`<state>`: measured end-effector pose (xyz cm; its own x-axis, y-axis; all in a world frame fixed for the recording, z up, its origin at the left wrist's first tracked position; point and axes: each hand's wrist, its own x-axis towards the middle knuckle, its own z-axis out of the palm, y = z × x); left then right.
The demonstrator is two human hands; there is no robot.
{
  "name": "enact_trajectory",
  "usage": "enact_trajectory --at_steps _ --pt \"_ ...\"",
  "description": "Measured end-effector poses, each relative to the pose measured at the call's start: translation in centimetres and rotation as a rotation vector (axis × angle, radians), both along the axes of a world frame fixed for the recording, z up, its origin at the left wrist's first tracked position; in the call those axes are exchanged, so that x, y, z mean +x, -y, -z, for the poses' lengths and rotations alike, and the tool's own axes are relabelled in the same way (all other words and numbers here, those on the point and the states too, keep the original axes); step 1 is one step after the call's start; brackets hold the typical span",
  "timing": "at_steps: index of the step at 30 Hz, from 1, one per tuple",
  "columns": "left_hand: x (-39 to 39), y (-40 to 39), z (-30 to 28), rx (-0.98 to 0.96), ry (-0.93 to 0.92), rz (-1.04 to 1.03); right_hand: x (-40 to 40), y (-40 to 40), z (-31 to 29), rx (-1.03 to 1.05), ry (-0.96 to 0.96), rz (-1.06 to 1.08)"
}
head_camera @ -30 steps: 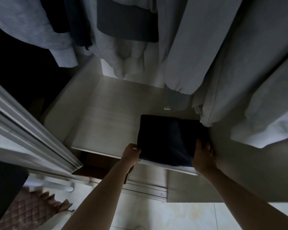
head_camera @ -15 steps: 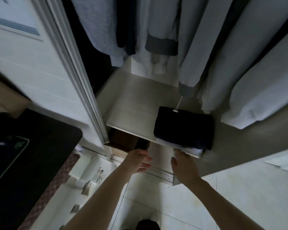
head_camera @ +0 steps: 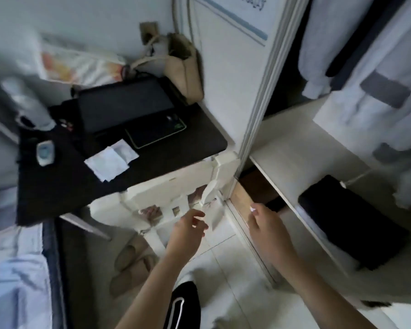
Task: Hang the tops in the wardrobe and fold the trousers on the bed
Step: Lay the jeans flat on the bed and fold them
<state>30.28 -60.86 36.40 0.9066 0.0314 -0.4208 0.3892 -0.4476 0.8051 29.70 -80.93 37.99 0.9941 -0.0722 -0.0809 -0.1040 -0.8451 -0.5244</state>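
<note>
Dark folded trousers point(head_camera: 349, 222) lie on the pale wardrobe shelf point(head_camera: 292, 148) at the right, under several hanging light grey tops point(head_camera: 365, 67). Both my hands are outside the wardrobe, above the floor and empty. My left hand point(head_camera: 188, 231) hangs in front of a white chair back with its fingers loosely curled. My right hand point(head_camera: 266, 224) is near the wardrobe's bottom rail, left of the trousers and apart from them, fingers relaxed.
A black desk point(head_camera: 57, 186) at the left carries a laptop point(head_camera: 124, 105), papers and a bottle. A white chair point(head_camera: 176, 193) stands against it. The sliding wardrobe door frame point(head_camera: 263, 98) rises in the middle. Slippers point(head_camera: 131, 264) lie on the tiled floor; bedding point(head_camera: 12, 269) shows lower left.
Both hands let go of the folded trousers, which stay on the shelf, and drew back out of the wardrobe. My view swung left toward the desk and chair.
</note>
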Motion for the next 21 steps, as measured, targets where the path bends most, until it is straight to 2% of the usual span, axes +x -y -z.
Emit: enact_trajectory --at_steps 5,13,21 --pt "-10.1 -5.1 0.3 -0.007 0.041 -0.397 -3.0 -4.7 0.0 -0.007 0.018 -0.292" --pt "-29.5 -12.4 3.3 -0.025 0.016 -0.951 -12.8 -18.2 0.9 -0.005 -0.064 -0.759" --pt "-48.8 -17.8 5.7 0.009 -0.046 -1.297 -26.2 -31.2 2.6 -0.021 -0.087 -1.146"
